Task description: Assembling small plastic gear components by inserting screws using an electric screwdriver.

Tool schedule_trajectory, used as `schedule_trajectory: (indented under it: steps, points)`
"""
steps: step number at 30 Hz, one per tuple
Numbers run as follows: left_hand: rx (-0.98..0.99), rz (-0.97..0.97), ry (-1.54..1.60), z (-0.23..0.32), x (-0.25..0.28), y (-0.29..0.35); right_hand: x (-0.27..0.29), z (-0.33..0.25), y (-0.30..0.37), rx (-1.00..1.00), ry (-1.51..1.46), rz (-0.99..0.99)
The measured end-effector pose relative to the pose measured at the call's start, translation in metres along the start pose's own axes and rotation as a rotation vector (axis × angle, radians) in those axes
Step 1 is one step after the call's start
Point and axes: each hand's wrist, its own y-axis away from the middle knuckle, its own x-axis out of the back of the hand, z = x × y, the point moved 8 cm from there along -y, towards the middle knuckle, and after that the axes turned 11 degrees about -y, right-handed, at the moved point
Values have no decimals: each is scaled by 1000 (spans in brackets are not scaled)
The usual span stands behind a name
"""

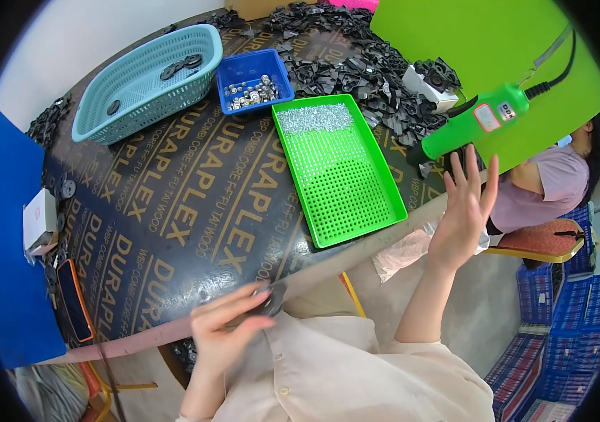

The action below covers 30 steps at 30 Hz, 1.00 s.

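Note:
My left hand (219,333) pinches a dark round part (272,298) between thumb and fingers, close to my shirt at the table's front edge. Motion blurs the part somewhat. Raised to the right, my right hand (460,219) has its fingers spread and nothing in it. Just above its fingertips hangs a green electric screwdriver (474,121), tilted, with a black cable and a suspension hook. Whether the fingers touch the tool, I cannot tell. Between the hands and beyond them lies a green perforated tray (342,204), with small silvery screws (316,118) heaped at its far end.
A blue bin (224,83) holds small metal pieces. Beside it, a teal basket (146,107) contains several black discs. Black parts (356,74) are piled along the far side. An orange-edged phone (74,301) lies at left. Another person (542,179) sits at right, past a green panel (447,35).

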Motion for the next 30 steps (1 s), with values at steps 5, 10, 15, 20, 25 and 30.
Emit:
schedule_trajectory:
  steps: [5,10,15,20,25,30]
  points:
    - [143,-331,34,-12,60,38,-30,-13,14,-101,-778,-96]
    - [683,-479,-227,-76,110,119,-94,1,31,-493,-1267,-298]
    - [923,-188,-529,-200,154,185,-120,21,35,-670,-1373,-221]
    - [871,-160,-842,-207,156,169,-123,38,36,-723,-1287,-98]
    - [957,-16,-802,-211,171,183,-68,49,31,-408,-782,125]
    - [962,-57,-939,-207,167,174,-64,62,48,-444,-643,84]
